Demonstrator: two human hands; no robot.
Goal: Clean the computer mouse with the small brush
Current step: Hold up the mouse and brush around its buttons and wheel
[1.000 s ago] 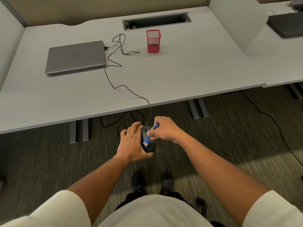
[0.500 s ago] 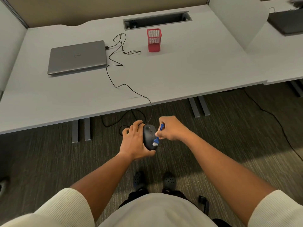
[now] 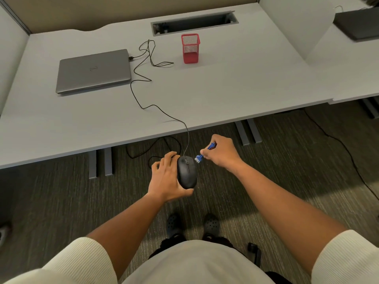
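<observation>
left hand (image 3: 167,179) grips the black mouse (image 3: 186,172) off the worktop's near edge; right hand (image 3: 220,153) pinches the blue brush (image 3: 200,157), bristles just beside the mouse.

Open room is left over the near and right parts of the counter (image 3: 235,89). The left is taken by a closed laptop (image 3: 93,71), the middle crossed by a trailing cable (image 3: 143,78), and the back blocked by a red mesh cup (image 3: 190,48).

— What sort of place?
— Office workstation. Long grey desk (image 3: 225,89) with a cable trough (image 3: 194,22), closed laptop (image 3: 93,70), red mesh pen cup (image 3: 190,48).
— Anything else?
— Divider panels (image 3: 295,23) between desks, grey carpet (image 3: 51,201).
</observation>
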